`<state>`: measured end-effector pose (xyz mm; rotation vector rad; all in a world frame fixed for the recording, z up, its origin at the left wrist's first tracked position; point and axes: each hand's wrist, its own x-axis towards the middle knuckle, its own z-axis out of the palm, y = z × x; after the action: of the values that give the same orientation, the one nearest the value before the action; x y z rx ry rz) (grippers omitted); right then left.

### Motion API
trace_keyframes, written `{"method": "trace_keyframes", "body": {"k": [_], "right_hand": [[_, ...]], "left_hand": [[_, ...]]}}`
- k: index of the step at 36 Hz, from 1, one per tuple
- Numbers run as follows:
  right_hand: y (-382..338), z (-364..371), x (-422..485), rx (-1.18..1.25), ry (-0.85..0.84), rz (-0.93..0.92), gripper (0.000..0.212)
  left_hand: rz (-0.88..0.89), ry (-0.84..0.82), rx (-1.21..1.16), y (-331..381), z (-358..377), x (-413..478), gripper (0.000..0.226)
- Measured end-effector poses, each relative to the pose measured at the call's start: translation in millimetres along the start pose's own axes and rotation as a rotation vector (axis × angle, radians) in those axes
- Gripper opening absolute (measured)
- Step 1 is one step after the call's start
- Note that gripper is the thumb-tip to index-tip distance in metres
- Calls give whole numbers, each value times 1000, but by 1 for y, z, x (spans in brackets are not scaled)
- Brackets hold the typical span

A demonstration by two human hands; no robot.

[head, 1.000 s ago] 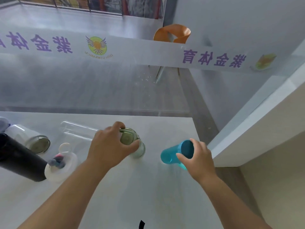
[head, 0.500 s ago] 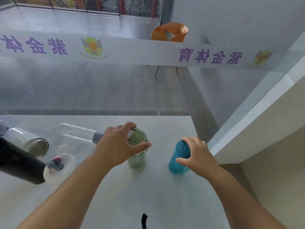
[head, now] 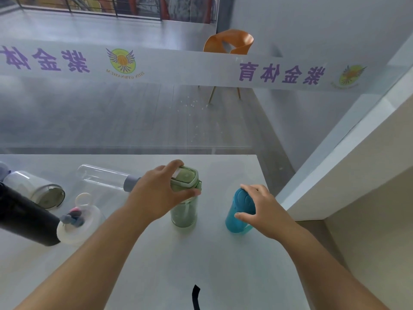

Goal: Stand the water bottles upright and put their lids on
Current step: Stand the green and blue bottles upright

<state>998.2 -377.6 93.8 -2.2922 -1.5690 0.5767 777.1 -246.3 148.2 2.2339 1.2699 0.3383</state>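
A pale green bottle (head: 184, 211) stands upright on the white table (head: 156, 265) with its green lid on. My left hand (head: 156, 195) grips that lid from the left. To its right a teal bottle (head: 239, 217) stands upright with a teal lid, and my right hand (head: 260, 208) holds its top. A clear bottle with a grey neck (head: 105, 179) lies on its side behind my left hand. At the far left lie a black bottle (head: 24, 217) and a clear bottle with a dark green rim (head: 38, 190).
A white lid with a loop and small grey and pink parts (head: 77, 220) lies beside the black bottle's mouth. A glass wall with purple lettering (head: 279, 72) runs behind the table. A beige ledge (head: 348, 166) rises to the right. An orange chair (head: 228, 44) stands beyond the glass.
Both bottles went from tilted or lying to standing upright. My hands shifted onto their tops, and the view has moved slightly closer.
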Motion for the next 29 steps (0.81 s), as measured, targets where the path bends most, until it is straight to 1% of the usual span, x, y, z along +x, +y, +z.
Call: {"method": "trace_keyframes", "body": {"k": [13,19,22,26,29], "right_hand": [[0,0,-1,-38,-19,15,78],[-6,-12,0,-59,-75,50,81],[-15,-27,2,-59,-23,52,74],[-40,-57,5,-112,48,-2,63],[-67,-79,8,-131,75,-46,58]], "left_hand": [[2,-49,17,0,-1,-5,80],[14,-161,38,-2,-14,-5,91],[18,-174,111,-6,-29,-7,83],[18,-140,221,-15,-54,-9,67],[19,-147,266,-25,-77,-12,59]]}}
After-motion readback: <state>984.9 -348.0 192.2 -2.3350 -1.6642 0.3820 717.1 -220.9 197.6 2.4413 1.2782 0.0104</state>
